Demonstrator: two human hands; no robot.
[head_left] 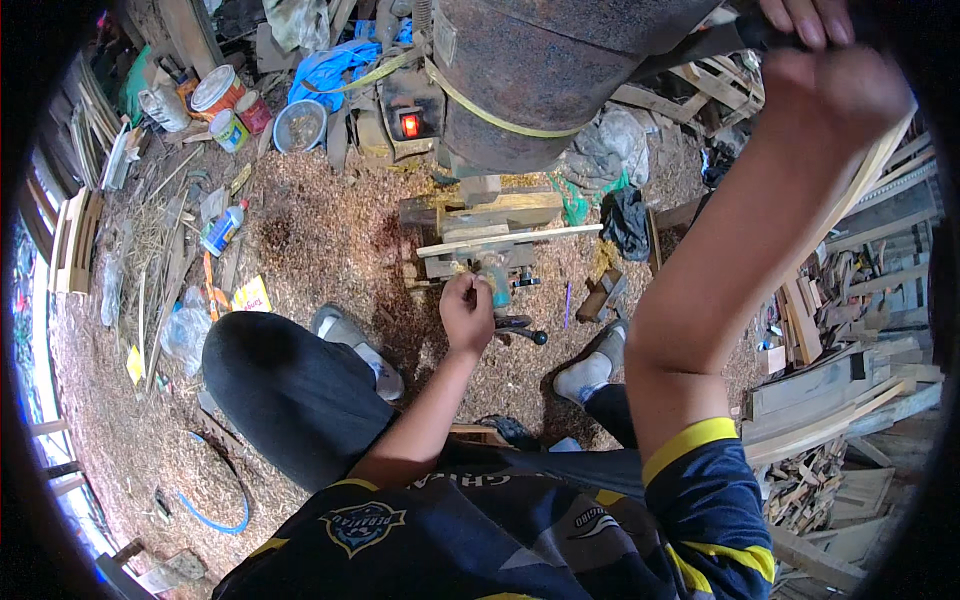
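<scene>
My left hand (467, 313) is closed, its fingertips curled in at the near side of a bench vise (494, 283); what they pinch, if anything, is hidden. Just beyond them, a thin pale wood strip (510, 239) lies crosswise over the vise, in front of thicker wooden blocks (515, 208). My right hand (838, 85) is raised at the far upper right, its fingers wrapped round the dark handle of a long, dark, blade-like tool (695, 48). The tool points left, in front of or beside a large rusty drum (540, 80); the picture's dark rim hides part of this hand.
A yellow strap crosses the drum. Left of it sit a dark box with a glowing red light (410, 124), a round tub (300, 127) and several paint pails (217, 90). A bottle (223, 229) lies on the shavings-covered floor. Scrap wood (830, 410) piles up at right.
</scene>
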